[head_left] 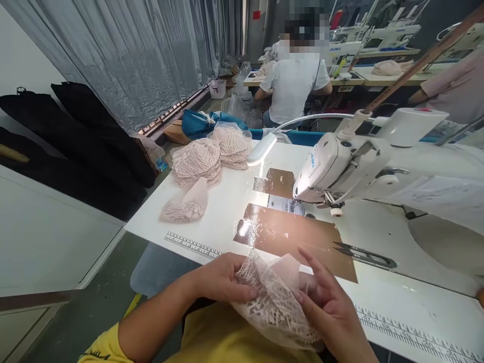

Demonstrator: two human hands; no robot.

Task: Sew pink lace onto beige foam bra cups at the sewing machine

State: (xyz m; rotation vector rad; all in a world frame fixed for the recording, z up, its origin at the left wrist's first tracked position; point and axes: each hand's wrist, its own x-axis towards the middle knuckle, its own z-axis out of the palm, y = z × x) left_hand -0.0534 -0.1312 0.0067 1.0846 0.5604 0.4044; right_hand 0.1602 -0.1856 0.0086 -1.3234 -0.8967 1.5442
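Note:
A pale pink piece of lace fabric (pixel 278 307) is held between my two hands at the table's front edge, over my lap. My left hand (pixel 230 280) grips its left side, thumb pressed on top of the lace. On the other side, my right hand (pixel 325 297) pinches the lace between thumb and fingers, with the index finger stretched out. Beyond my hands stands a white sewing machine (pixel 325 166), its needle area lit. Thread snips (pixel 366 255) lie on the table to the right of the brown plate (pixel 291 237).
Stacks of lace pieces (pixel 198 160) sit at the table's back left, with a single lace piece (pixel 185 206) nearer. A lamp (pixel 262 147) on a bendable neck stands behind. Printed rulers (pixel 192 244) run along the front edge. A co-worker (pixel 293 85) sits ahead.

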